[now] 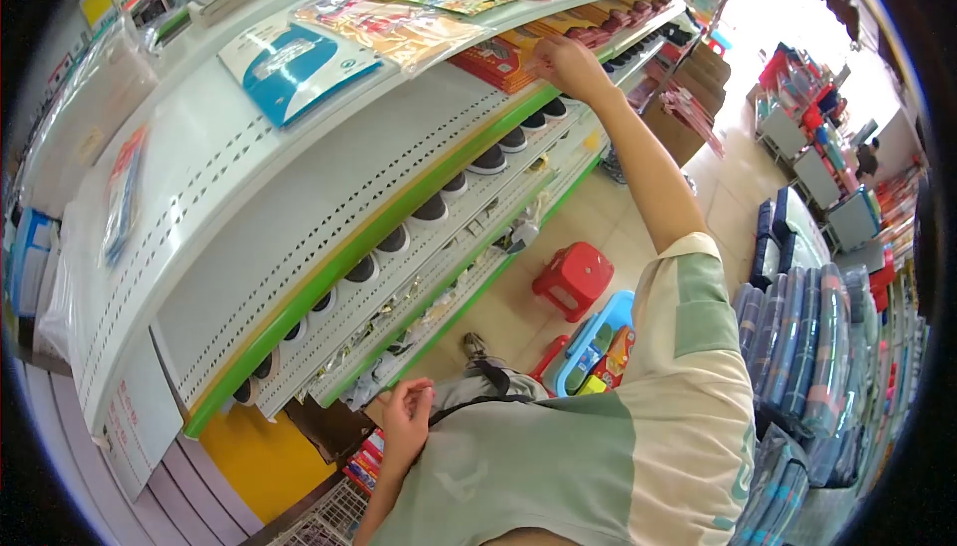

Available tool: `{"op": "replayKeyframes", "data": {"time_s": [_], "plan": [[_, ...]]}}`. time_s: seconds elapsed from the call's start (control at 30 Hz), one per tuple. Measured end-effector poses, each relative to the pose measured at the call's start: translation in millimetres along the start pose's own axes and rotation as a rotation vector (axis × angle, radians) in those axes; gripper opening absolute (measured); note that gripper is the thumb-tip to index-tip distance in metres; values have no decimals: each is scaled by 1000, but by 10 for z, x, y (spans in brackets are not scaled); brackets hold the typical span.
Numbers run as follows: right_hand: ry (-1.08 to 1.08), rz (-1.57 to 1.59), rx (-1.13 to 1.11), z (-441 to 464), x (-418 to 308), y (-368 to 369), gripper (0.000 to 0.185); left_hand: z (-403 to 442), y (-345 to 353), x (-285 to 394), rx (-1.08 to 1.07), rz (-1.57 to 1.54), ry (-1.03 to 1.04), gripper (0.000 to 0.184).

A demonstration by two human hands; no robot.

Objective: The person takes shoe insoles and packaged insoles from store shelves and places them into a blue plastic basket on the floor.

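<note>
My right hand [570, 67] reaches to the far end of the upper shelf. Its fingers are curled at the edge of a stack of flat orange packages [495, 63], pinching the end of one; the fingertips are partly hidden. My left hand [406, 421] hangs low in front of my shirt, beside the lower shelves. Its fingers are loosely bent, the thumb apart from them, and I see nothing held in it. Above the orange stack, a clear-wrapped packet with a red and yellow print [391, 29] overhangs the top shelf's edge, next to a blue and white packet [294, 65].
Dark shoes [431, 207] line the shelf below the green edge strip [329, 282]. On the floor stand a red stool [573, 280] and a blue toy-like item [595, 342]. Wrapped plaid textiles [802, 342] are stacked at my right. Cardboard boxes [688, 97] stand beyond the shelf end.
</note>
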State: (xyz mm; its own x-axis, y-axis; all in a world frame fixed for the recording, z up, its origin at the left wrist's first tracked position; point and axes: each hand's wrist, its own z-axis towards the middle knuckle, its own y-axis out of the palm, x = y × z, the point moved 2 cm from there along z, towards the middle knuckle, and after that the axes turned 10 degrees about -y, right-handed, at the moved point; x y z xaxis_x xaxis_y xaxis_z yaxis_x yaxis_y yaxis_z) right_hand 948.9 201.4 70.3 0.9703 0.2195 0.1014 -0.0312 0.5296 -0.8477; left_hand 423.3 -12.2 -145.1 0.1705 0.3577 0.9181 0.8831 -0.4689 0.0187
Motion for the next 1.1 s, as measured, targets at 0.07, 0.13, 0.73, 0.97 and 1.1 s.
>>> {"op": "replayKeyframes", "data": {"time_s": [0.07, 0.13, 0.73, 0.97, 1.1], "plan": [[-32, 37, -117, 112, 116, 66, 27, 188, 92, 117, -1, 9, 23, 20], [-23, 37, -182, 188, 300, 244, 29, 348, 178, 207, -4, 16, 26, 21], [-451, -71, -143, 292, 507, 481, 57, 1020, 482, 480, -10, 92, 23, 20], [-472, -118, -260, 416, 388, 474, 59, 979, 477, 465, 10, 66, -18, 17], [-517, -150, -85, 370, 333, 437, 61, 939, 455, 443, 26, 39, -21, 16]]}}
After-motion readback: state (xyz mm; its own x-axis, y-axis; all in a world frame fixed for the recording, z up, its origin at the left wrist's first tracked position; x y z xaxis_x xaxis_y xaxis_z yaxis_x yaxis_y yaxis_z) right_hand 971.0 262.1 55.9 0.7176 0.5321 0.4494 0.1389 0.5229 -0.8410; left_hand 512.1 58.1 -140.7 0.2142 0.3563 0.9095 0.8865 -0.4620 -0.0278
